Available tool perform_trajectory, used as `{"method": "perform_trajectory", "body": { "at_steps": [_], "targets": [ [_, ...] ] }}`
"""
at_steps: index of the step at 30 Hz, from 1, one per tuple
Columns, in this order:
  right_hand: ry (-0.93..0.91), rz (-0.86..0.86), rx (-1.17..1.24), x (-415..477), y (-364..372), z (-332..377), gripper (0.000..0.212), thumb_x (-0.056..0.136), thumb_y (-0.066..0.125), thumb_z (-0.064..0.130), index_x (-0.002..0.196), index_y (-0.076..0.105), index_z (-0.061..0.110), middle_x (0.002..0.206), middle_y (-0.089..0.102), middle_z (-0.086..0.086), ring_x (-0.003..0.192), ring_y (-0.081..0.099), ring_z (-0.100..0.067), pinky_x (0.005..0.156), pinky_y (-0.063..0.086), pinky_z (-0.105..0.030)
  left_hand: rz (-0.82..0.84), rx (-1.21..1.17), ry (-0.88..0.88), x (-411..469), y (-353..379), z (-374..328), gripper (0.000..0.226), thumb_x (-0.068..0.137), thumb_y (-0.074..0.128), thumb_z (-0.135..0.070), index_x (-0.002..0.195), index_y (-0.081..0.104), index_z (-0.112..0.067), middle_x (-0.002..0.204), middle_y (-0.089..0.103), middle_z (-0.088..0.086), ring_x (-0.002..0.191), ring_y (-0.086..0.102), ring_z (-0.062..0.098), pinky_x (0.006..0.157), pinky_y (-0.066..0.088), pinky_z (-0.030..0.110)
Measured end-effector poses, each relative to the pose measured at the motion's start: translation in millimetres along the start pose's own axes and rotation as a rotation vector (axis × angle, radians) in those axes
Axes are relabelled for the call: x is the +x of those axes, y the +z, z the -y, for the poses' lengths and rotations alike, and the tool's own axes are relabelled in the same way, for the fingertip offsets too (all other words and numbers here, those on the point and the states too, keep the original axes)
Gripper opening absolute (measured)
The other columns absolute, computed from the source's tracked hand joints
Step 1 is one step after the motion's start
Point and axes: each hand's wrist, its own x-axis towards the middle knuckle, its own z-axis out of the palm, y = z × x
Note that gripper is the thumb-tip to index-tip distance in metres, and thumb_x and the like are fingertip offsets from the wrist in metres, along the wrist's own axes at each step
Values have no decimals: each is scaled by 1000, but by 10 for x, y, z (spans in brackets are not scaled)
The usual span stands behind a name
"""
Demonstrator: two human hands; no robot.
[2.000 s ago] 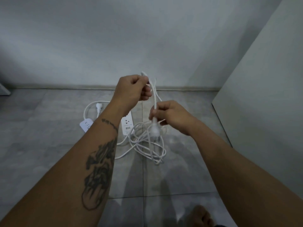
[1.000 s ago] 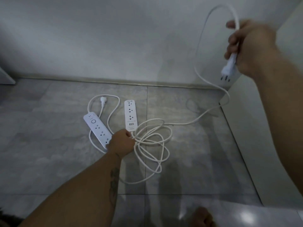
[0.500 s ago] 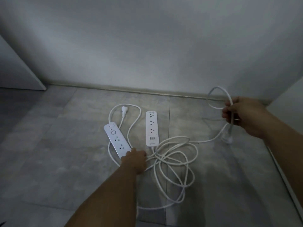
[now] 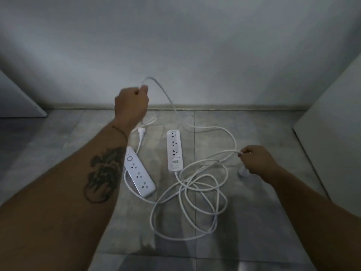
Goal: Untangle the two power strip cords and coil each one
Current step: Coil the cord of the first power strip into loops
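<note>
Two white power strips lie on the grey tiled floor. The left strip lies at a slant beside my tattooed forearm, its plug just beyond it. The right strip lies straight, and its long cord sprawls in loose overlapping loops in front of it. My left hand is raised and grips a stretch of cord that arches up and runs down to the right. My right hand, low at the right, pinches the same cord, with a plug just under it.
A white wall with a skirting board closes the far side. A white cabinet panel stands at the right and another white panel at the far left. Grey tiles stretch to the left of the strips.
My left hand has left the floor by the strips and risen, lifting a stretch of cord. My right hand has come down toward the floor, still holding cord near the plug.
</note>
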Motion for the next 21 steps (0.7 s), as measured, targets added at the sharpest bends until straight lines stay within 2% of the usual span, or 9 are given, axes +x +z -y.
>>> {"method": "perform_trajectory", "body": {
  "at_steps": [2,5,7,10,12,16,18,20,21],
  "targets": [
    [24,30,-30,-34,13,52,15,86,57,14,85,72,9,83,68,-12,82,64,-32,71,49,-34,33,-70,118,76,-279,-378,40,89,48,-43,63,64,-17,62,61,-3,67,57,19,63,40,26],
    [48,173,-309,-174,-65,144,26,88,52,19,101,70,6,104,67,-17,88,63,-32,69,45,-30,158,-196,240,61,-663,-830,33,93,47,-37,69,61,-20,66,58,1,62,59,16,60,43,25],
    [105,192,-462,-305,-146,165,32,89,51,23,109,64,3,118,64,-20,98,63,-35,72,46,-31,237,-315,245,-19,-844,-1023,27,94,46,-27,73,60,-17,64,48,2,53,49,15,55,38,26],
    [113,160,-545,-468,-278,329,53,89,53,33,132,48,3,143,46,-23,122,53,-37,94,46,-34,309,-410,234,-163,-1028,-1255,26,87,43,-7,77,64,-16,63,39,1,51,31,12,52,23,26],
    [-11,71,-442,-591,-365,624,71,84,56,28,148,29,10,152,29,-23,135,38,-41,109,38,-41,331,-404,293,-293,-1148,-1409,29,79,44,0,78,68,-17,66,40,3,54,31,13,52,23,26],
    [-540,-109,-39,-982,-580,1564,91,79,66,23,154,14,23,154,27,-12,140,28,-33,111,29,-42,384,-384,425,-548,-1374,-1746,32,81,42,0,76,69,-17,66,45,3,55,35,12,50,26,25],
    [-648,-113,57,-1159,-683,1994,85,82,67,33,152,22,22,150,36,-11,137,34,-27,110,33,-41,401,-348,462,-656,-1468,-1858,32,86,41,0,78,67,-16,66,46,1,55,37,11,50,28,22],
    [-634,-77,162,-1284,-761,2234,48,89,61,32,133,50,17,133,56,-8,123,51,-21,98,42,-34,398,-315,469,-722,-1532,-1893,31,88,40,-1,79,65,-16,67,46,0,56,38,10,50,31,21],
    [-606,-33,230,-1326,-792,2278,25,92,56,27,113,63,15,115,66,-7,108,61,-18,89,46,-31,388,-303,466,-740,-1557,-1883,30,88,41,-1,78,65,-16,67,47,0,56,38,11,51,32,21]
  ]
}}
